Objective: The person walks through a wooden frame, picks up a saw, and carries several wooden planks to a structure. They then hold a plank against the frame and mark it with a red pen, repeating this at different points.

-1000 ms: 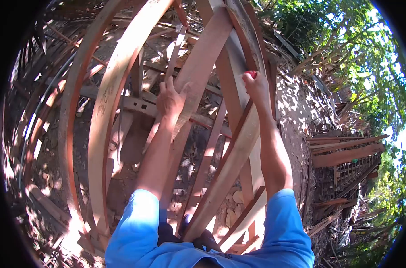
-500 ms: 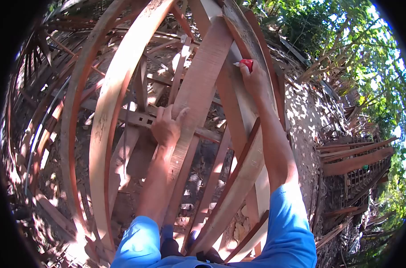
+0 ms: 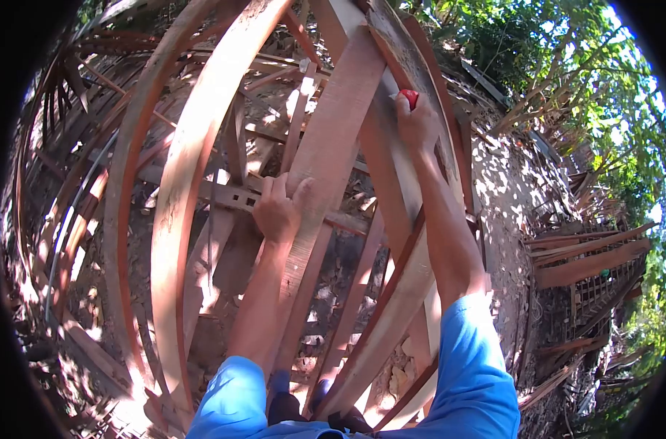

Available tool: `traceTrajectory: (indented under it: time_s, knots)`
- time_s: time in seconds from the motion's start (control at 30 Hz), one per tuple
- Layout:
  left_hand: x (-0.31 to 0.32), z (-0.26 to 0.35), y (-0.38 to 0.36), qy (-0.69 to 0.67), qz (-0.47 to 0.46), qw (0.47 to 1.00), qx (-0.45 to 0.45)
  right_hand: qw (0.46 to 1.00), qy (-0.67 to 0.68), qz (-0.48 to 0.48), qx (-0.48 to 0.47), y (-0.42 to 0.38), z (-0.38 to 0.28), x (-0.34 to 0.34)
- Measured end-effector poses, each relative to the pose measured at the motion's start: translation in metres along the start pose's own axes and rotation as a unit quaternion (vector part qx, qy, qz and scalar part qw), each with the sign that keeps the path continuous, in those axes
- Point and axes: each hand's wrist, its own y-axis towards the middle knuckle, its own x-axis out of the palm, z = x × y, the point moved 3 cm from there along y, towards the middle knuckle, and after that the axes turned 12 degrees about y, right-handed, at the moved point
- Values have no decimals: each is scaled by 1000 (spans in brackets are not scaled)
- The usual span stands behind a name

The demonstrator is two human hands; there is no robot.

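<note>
My left hand (image 3: pixel 277 212) grips the left edge of a wide reddish-brown plank (image 3: pixel 333 135), its thumb lying over the face. That plank slopes up and away from me. Farther up and to the right, my right hand (image 3: pixel 418 126) is closed round a small red object (image 3: pixel 409 98) with a whitish tip. Most of it is hidden in the fist, so its kind cannot be made out. The fist is over a pale board (image 3: pixel 397 146) right of the plank, beside a rough-edged timber (image 3: pixel 413 62).
Long beams (image 3: pixel 190 154) stand on my left, bowed by the lens. A crosspiece with square holes (image 3: pixel 234 196) runs below the plank. Leaf-strewn ground (image 3: pixel 505 183) and a stack of timber (image 3: pixel 589 267) are on the right. Green foliage (image 3: pixel 567 95) fills the upper right.
The view has shifted slightly. My right hand has turned a little around the red object, whose white tip shows less. My left hand keeps its place on the plank.
</note>
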Motion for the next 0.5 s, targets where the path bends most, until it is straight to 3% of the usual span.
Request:
traceTrajectory:
  time_s: [0.2, 0.27, 0.5]
  knots:
    - [4, -1, 0, -10, 13, 1000, 11, 996, 21, -22, 82, -9, -41, 14]
    - [3, -2, 1, -7, -23, 1000, -6, 995, 14, -28, 94, -8, -48, 20]
    - [9, -9, 0, -34, -48, 998, -36, 997, -13, -49, 60, 7, -28, 44]
